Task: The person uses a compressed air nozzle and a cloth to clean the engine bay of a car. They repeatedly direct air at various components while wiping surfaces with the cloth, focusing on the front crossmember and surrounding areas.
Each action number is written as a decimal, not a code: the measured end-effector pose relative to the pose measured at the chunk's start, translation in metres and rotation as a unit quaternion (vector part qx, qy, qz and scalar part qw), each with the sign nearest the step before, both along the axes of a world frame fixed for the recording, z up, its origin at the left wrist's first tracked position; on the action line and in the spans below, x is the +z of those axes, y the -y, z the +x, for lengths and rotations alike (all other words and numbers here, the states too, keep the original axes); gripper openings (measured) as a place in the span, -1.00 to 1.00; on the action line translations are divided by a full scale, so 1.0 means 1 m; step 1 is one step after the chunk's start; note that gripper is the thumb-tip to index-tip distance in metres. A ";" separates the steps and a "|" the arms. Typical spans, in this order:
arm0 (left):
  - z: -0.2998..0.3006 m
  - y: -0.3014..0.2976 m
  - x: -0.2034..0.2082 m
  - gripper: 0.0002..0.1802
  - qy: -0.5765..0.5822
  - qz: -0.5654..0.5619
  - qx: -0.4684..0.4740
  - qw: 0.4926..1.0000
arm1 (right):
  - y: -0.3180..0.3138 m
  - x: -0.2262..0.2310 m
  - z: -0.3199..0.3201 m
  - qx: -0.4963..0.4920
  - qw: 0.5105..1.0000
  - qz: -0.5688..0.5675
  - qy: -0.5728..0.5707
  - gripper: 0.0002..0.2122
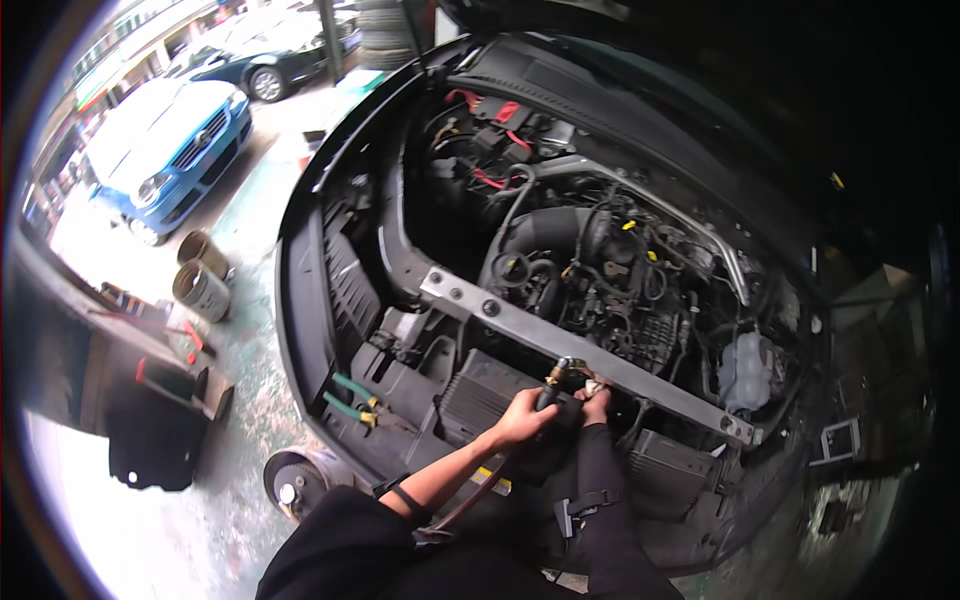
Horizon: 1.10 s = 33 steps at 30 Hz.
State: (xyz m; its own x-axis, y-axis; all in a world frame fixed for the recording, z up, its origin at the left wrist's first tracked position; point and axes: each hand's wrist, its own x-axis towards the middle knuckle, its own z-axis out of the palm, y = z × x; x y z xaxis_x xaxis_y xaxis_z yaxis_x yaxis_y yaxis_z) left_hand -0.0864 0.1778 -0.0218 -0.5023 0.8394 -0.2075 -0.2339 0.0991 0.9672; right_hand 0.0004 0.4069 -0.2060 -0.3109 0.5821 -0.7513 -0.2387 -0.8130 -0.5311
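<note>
My left hand (522,418) is closed around the black grip of a tool (556,376) with a brass-coloured neck and a bent metal end. A reddish-brown hose (478,502) runs below that forearm; where it joins is hidden. Close beside it, my right hand (597,403) is closed near the tool's metal end, with something small and pale at its fingertips that I cannot make out. Both hands are just in front of a silver crossbar (590,352) spanning the engine bay. The engine (610,270) lies behind the bar.
Green-handled pliers (352,400) lie on the front left of the bay. A clear plastic reservoir (746,372) sits at the right. Left of the car stand two buckets (203,290) and a blue car (165,150). The raised hood (700,60) hangs overhead.
</note>
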 end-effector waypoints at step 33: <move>0.002 -0.005 -0.002 -0.80 0.066 0.017 -0.011 0.998 | 0.019 0.004 -0.011 -0.122 0.992 -0.007 0.026 -0.71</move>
